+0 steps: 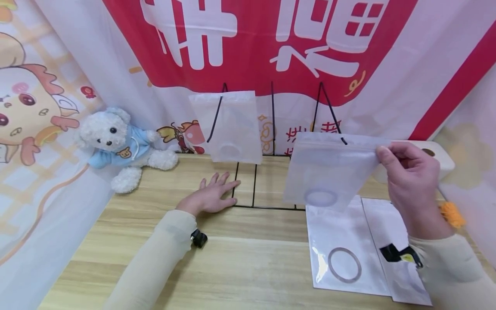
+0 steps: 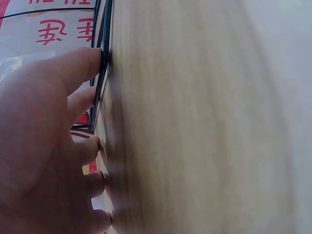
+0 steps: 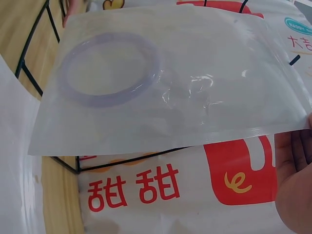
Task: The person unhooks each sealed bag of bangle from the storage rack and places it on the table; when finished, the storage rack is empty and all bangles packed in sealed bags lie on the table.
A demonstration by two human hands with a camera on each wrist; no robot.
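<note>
- Translucent bag (image 1: 310, 168), one, with ring shape (image 3: 112, 101) low down: hangs above the desk (image 1: 252, 267), toward its back right corner; right hook (image 1: 332, 107) shows its tip at the bag's top strip.
- Right hand (image 1: 414, 172): pinches the bag's top right corner.
- Left hand (image 1: 212, 196): fingers spread, at the base wires of the black rack (image 1: 275, 208), near the desk's back edge.
- Handling, judged: light, limp, probably slippery; grip by top-strip corners.
- Flat bags (image 1: 341, 232), two: toward the desk's right edge.
</note>
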